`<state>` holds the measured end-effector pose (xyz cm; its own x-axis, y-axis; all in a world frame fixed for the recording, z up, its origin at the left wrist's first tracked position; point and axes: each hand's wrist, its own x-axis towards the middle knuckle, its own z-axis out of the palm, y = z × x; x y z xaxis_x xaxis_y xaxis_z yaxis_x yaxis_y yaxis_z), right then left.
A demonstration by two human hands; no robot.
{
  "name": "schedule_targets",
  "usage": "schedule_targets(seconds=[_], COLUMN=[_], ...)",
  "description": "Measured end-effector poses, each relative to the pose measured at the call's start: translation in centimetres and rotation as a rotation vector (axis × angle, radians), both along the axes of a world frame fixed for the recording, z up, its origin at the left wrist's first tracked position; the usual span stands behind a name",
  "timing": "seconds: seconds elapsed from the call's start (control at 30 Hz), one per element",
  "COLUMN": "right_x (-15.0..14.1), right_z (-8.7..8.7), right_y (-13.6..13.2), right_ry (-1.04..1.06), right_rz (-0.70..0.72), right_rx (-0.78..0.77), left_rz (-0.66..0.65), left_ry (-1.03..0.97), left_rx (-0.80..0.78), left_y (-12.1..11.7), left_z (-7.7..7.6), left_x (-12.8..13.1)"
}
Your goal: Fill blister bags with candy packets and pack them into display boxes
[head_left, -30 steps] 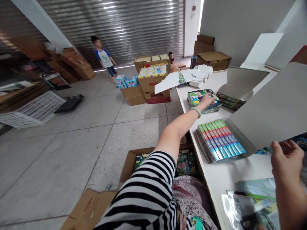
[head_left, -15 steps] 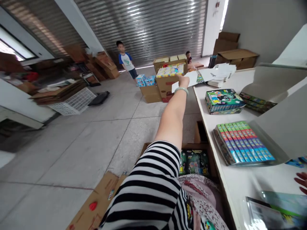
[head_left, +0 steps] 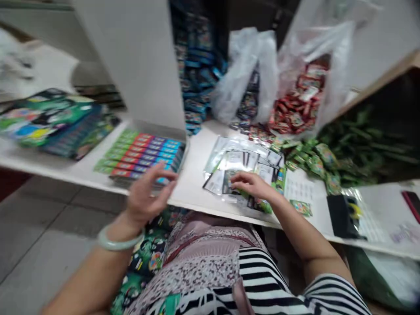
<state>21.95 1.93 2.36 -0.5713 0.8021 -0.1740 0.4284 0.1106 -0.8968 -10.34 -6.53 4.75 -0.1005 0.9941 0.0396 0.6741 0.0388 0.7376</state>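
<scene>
Head view: left hand (head_left: 142, 200), fingers parted, empty, near the coloured packs (head_left: 144, 151). Right hand (head_left: 257, 186), fingers bent, over clear packets (head_left: 241, 160) on the table (head_left: 193, 177); grip cannot be told. Packet handling appears in hand; the next move calls for separating one.

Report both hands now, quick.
Left hand: open, near the colourful boxes.
Right hand: over the plastic packets; cannot tell whether it grips one.
</scene>
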Motion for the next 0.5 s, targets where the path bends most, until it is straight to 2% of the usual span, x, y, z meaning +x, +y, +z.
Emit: schedule_targets(seconds=[0.07,0.13,0.2,0.23,0.37,0.5], right_x=[2.5,4.4,4.8,4.4,0.3,-3.2], right_z=[-1.0,-1.9,-2.5,-2.7,-2.4,-2.2], right_y=[-0.4,0.0,1.6,2.7,6.9,8.8], right_ry=[-0.085,-0.197,-0.305,-0.352,-0.603,-0.791], right_rz=[-0.082,-0.213,-0.293,-0.289,-0.061,0.081], right_rx=[0.047,0.133,0.231,0.285,0.488,0.508], left_rz=[-0.304,-0.536,-0.537,-0.523,-0.504,-0.555], left_ry=[0.075,0.209,0.292,0.347,0.525,0.535], left_rx=[0.070,-0.005,-0.060,-0.103,-0.282,-0.325], left_y=[1.2,2.6,4.0,4.5,5.0,4.5], left_z=[-2.1,-3.3,-4.1,-4.4,-5.2,-5.4], left_x=[5.2,9.7,12.8,13.7,15.0,15.1])
